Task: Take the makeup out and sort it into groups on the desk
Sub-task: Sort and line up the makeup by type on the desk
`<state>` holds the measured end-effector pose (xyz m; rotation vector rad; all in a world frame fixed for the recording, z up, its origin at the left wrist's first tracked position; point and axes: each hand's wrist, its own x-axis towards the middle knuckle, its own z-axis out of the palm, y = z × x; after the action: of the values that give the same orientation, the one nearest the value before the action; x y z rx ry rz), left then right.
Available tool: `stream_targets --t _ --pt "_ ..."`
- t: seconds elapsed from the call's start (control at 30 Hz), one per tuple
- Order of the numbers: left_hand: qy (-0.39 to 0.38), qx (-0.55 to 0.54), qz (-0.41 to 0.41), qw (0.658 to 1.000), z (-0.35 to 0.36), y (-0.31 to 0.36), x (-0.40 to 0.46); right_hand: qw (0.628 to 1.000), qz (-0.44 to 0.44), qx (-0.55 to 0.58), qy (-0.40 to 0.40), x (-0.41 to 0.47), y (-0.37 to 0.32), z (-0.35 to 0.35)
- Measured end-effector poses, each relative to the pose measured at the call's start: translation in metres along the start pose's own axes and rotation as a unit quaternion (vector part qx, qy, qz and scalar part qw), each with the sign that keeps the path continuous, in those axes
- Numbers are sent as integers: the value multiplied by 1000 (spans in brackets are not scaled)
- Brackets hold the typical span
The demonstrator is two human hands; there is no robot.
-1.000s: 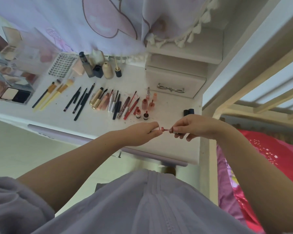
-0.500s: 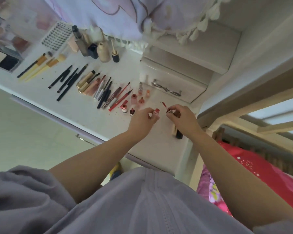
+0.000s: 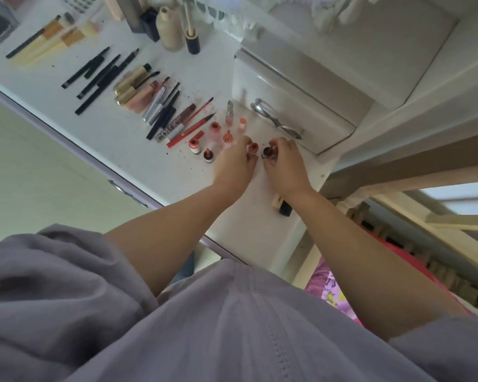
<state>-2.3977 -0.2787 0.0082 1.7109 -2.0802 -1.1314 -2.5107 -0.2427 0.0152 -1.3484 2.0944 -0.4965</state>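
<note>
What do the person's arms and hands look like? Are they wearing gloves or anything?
No gloves: both hands, left hand and right hand, are bare, and no rings or watch show. The forearms are bare too. A loose, greyish-lilac sleeve covers the left upper arm, matching the top.

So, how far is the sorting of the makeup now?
Mostly done: brushes, black pencils, tubes and bottles lie grouped on the desk. In hand: the left hand holds a small lip tube and the right hand its dark cap, beside the lip group. Left: two items near the edge.
</note>
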Motion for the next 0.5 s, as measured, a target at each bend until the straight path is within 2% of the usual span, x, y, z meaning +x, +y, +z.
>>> stream_targets --t 0.2,0.37,0.5 --pt "-38 26 21 999 -10 -20 -37 995 -24 -87 -44 -19 24 -31" --pt "-122 140 93 978 11 -2 -60 971 -67 -222 -60 -22 38 -41" --pt "-144 181 62 971 34 19 -54 958 -82 -269 -60 -22 39 -37"
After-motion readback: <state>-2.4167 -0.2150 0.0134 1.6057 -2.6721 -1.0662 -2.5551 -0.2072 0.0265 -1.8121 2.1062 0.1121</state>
